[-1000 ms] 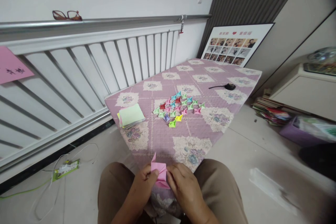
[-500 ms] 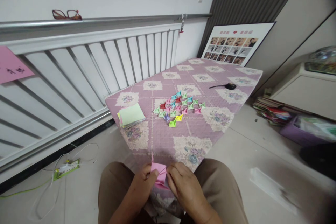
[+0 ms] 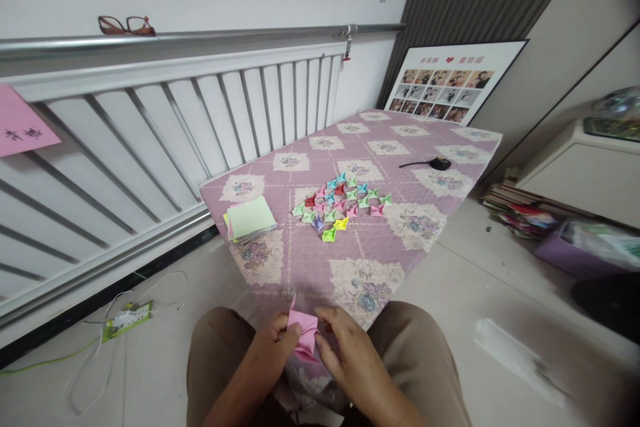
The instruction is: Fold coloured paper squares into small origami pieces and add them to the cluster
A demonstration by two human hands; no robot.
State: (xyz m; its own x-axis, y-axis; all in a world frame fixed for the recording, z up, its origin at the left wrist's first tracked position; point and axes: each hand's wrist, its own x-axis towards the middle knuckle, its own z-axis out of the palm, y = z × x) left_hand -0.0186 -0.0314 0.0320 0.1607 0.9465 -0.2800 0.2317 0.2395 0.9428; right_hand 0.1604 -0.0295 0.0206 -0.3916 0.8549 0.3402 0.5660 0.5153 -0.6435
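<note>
A partly folded piece of pink origami paper is pinched in my left hand, the thumb lying across its front. One thin point of the paper sticks up at its upper left. My right hand is at the paper's right edge, thumb and index finger apart. Whether the right thumb's tip touches the edge I cannot tell. Beyond my hands, several small folded paper boats in green, yellow, pink, red, blue and purple stand grouped on the tablecloth.
A stack of coloured paper sheets lies at the table's left side. Farther back on the right is a black object with a thin cord. A white radiator runs along the left wall. A power strip and cables lie on the floor.
My right thumb and fingers have parted and drawn slightly away from the paper's right edge. My left hand keeps its hold on the pink paper.
</note>
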